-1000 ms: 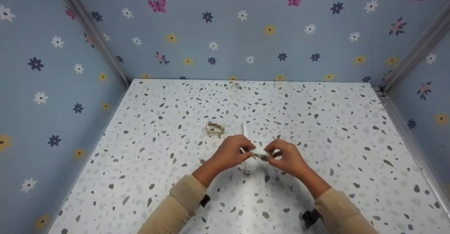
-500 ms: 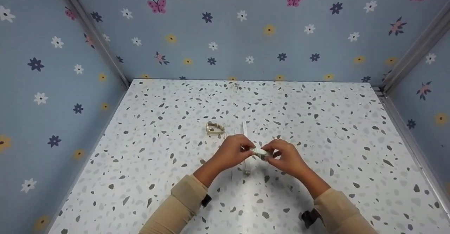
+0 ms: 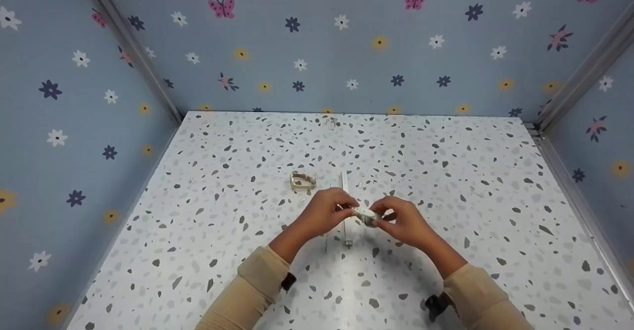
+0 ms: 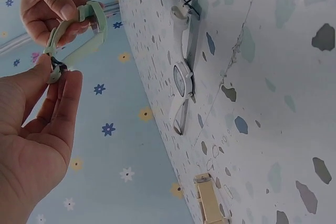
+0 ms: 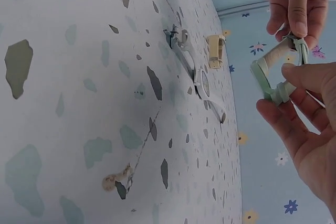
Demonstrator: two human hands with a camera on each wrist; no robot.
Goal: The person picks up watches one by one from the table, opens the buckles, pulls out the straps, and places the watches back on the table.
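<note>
A pale green strap watch (image 3: pixel 367 216), bent into a loop, is held between both hands above the table. My left hand (image 3: pixel 324 213) pinches its buckle end between thumb and fingers; in the left wrist view the dark metal of the buckle (image 4: pixel 58 65) shows at the fingertips. My right hand (image 3: pixel 403 221) grips the other side of the loop, with the thumb laid on the band (image 5: pixel 283 92) in the right wrist view. Fingers hide part of the watch. Beneath the hands a white watch (image 3: pixel 345 184) lies lengthwise on the table.
A beige-gold watch (image 3: pixel 303 182) with its band looped stands on the speckled table (image 3: pixel 237 270), left of the white one. Flower-patterned panels (image 3: pixel 322 47) rise behind and at both sides. A small clear item (image 3: pixel 331 123) lies near the back edge.
Both hands stay in nearly the same place. The green watch has turned a little between the fingers, so more of its pale band faces up now. The other watches have not moved.
</note>
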